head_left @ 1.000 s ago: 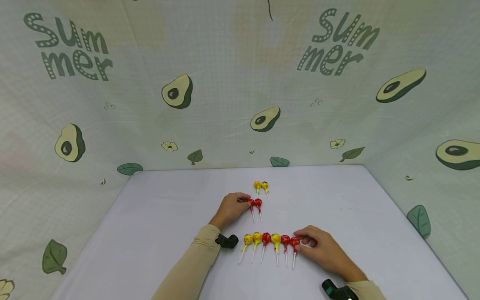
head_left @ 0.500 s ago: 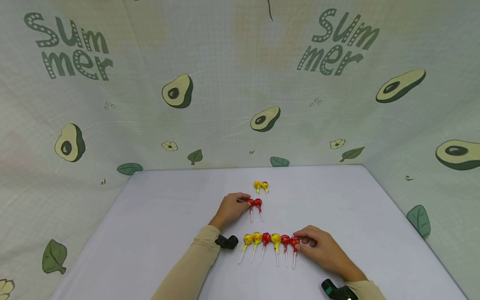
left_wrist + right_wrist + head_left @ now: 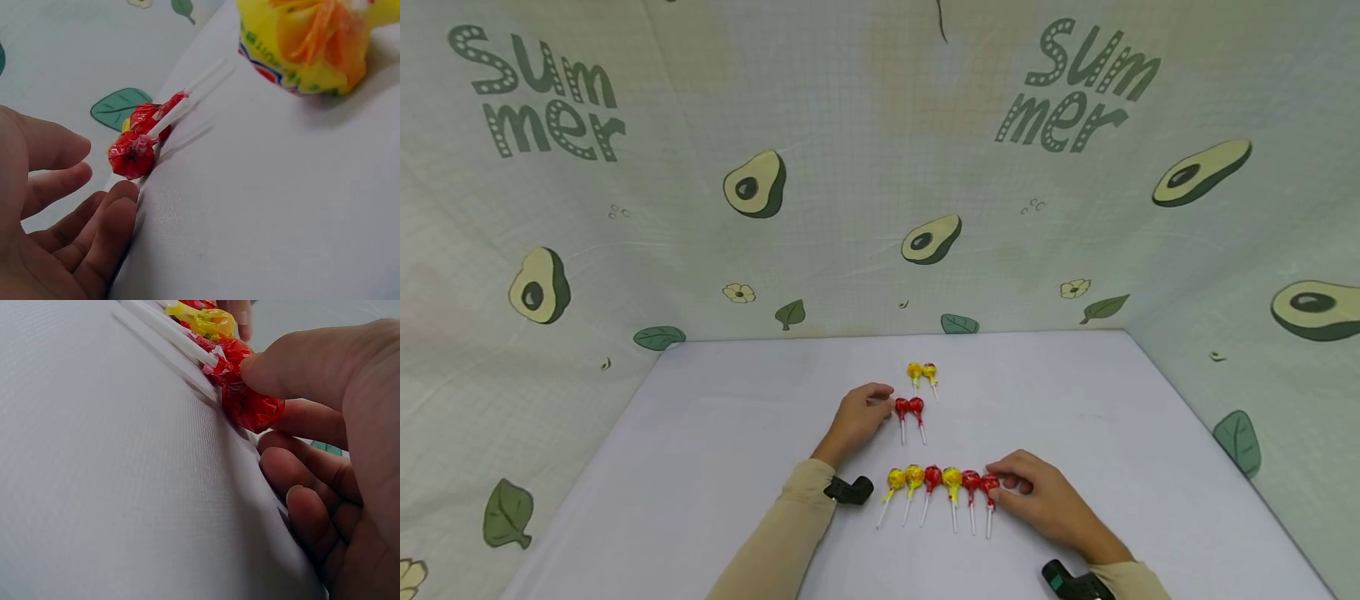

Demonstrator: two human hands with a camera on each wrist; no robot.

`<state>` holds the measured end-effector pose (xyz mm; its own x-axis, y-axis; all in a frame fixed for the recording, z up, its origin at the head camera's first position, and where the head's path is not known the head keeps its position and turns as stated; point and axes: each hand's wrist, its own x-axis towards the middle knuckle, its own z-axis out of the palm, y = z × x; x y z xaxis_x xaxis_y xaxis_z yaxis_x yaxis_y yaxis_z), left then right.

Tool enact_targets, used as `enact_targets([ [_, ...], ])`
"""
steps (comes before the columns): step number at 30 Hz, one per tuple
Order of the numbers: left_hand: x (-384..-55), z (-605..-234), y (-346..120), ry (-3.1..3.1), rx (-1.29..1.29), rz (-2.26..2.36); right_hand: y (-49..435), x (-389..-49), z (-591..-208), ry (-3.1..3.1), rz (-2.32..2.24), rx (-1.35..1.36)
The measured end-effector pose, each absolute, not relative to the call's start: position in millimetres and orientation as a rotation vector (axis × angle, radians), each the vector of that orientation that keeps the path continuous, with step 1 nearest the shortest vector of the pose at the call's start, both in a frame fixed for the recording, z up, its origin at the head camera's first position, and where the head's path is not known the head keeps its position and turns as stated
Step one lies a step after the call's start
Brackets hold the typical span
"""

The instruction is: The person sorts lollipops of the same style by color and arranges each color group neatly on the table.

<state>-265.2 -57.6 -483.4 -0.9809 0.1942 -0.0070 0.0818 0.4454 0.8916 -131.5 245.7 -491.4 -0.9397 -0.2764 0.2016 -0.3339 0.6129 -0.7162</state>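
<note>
"So, how do our hands stand right now?"

"Our left hand (image 3: 855, 421) holds nothing: thumb and fingers are parted just beside the left red lollipop (image 3: 902, 406), and we can't tell whether a fingertip brushes its wrapper. Our right hand (image 3: 1048, 502) pinches the end red lollipop (image 3: 253, 412) between thumb and forefinger."

"And where do those two lie?"

"Ours on the left lies on the white table (image 3: 1090, 400) with its red neighbour (image 3: 917, 405), just in front of the yellow pair (image 3: 914, 369). The pinched one ends the front row (image 3: 932, 475) on our right, head close against the adjacent red lollipop (image 3: 971, 480), stick toward us."

"What do we need to mind on the left?"

"Those round heads probably roll at a nudge. We should leave sideways, fingers wide, so the two reds lie side by side undisturbed."

"And on the right?"

"Our pinch sits on the head, which seems sound: it is firmer to hold than the thin stick. We'd do best to squeeze lightly, since the wrapper may slip, and to raise it straight up rather than drag it, or we could knock the row crooked. Wherever we lay it, we line up the head first, then the stick."
</note>
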Motion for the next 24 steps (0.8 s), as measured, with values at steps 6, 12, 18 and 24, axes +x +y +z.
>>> enact_targets([
  [6, -252.6, -482.9, -64.3, 2.570, 0.247, 1.618, 245.6, -129.8, -489.3, -2.761, 1.228, 0.531],
  [12, -235.8, -475.8, -71.0, 2.564, 0.306, 1.605, 245.5, -129.7, -490.6, -2.758, 1.211, 0.536],
  [18, -219.1, -472.3, -78.8, 2.543, 0.313, 1.538, 245.4, -130.0, -493.1, -2.734, 1.201, 0.555],
  [24, -206.0, -477.0, -83.2, 2.529, 0.351, 1.510, 249.4, -129.9, -492.6, -2.789, 1.268, 0.435],
])
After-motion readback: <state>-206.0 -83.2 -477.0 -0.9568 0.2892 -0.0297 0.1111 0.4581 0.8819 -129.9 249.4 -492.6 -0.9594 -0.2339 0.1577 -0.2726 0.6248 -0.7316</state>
